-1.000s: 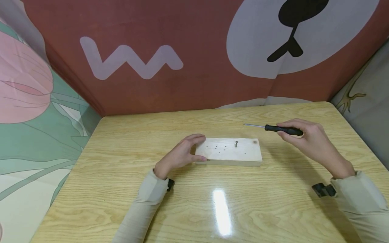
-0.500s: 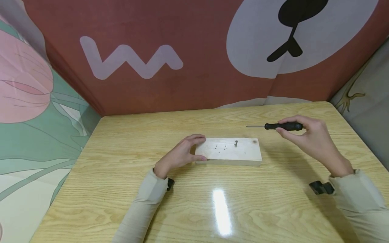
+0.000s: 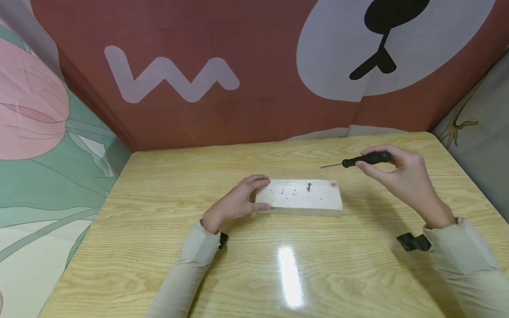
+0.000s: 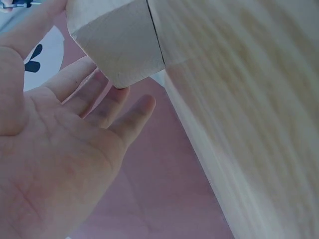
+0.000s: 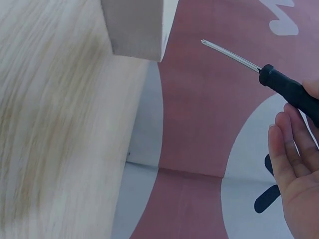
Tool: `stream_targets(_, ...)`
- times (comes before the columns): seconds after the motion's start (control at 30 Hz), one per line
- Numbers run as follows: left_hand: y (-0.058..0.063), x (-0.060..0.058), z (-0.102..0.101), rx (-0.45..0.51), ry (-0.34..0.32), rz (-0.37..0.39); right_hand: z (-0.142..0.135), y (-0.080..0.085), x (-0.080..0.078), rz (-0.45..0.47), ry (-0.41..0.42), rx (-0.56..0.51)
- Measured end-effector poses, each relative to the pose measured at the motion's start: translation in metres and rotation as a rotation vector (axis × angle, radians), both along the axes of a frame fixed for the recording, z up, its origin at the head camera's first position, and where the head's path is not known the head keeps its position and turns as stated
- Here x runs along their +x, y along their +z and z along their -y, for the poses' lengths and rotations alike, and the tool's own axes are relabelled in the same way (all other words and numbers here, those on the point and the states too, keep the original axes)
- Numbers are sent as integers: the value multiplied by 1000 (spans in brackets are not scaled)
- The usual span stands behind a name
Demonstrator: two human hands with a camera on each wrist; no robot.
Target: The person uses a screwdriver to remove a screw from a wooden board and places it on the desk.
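Note:
A pale wooden block (image 3: 304,201) lies flat on the table, its top dotted with several small holes. One screw (image 3: 309,187) stands upright in it, right of the middle. My left hand (image 3: 237,201) grips the block's left end, thumb on the near side and fingers on the far side; in the left wrist view the fingers meet the block end (image 4: 119,47). Beyond the block's right end, my right hand (image 3: 411,183) holds a black-handled screwdriver (image 3: 374,158) between thumb and fingers, above the table. Its metal shaft (image 5: 232,54) points left, apart from the screw.
The wood-grain table (image 3: 179,190) reaches back to a reddish-brown cloth backdrop (image 3: 222,119) with a printed animal face. Patterned cloths hang at both sides. A dark dot (image 3: 333,184) marks the block's far right corner.
My right hand has shifted slightly left and up in the head view. The screwdriver's handle end has risen and its tip has dipped. The left hand and block have stayed put.

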State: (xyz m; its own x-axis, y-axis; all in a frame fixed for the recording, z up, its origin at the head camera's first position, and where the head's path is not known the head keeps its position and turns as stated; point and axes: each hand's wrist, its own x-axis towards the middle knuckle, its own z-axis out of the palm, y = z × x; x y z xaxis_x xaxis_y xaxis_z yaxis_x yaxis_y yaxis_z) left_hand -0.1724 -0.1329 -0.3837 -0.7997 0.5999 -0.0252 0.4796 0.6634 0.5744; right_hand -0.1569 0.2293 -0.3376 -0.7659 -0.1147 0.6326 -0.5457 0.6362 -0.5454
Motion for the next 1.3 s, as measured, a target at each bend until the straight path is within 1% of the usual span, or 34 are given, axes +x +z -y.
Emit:
stream_targets(0.23,1,3,0,-27,-3,0,20,20,11,-2,73,-92)
stream_targets(0.3,1,4,0,-35,0,-7,23,22,12,-6,84,-108)
stream_targets(0.43,1,4,-1,-43,1,-23,24,20,10,-3,97,-135)
stream_targets(0.53,2,4,-2,-39,2,-21,21,14,6,14,105,-156)
stream_targets(0.7,1,2,-1,20,0,-5,17,6,1,50,118,-200)
stream_targets(0.83,0,0,-1,56,-4,-10,17,5,0,59,122,-219)
stream_targets(1.03,0,-1,0,45,15,-6,20,5,-1,56,152,-246)
stream_targets(1.3,1,-1,0,37,20,28,26,7,-1,80,156,-275)
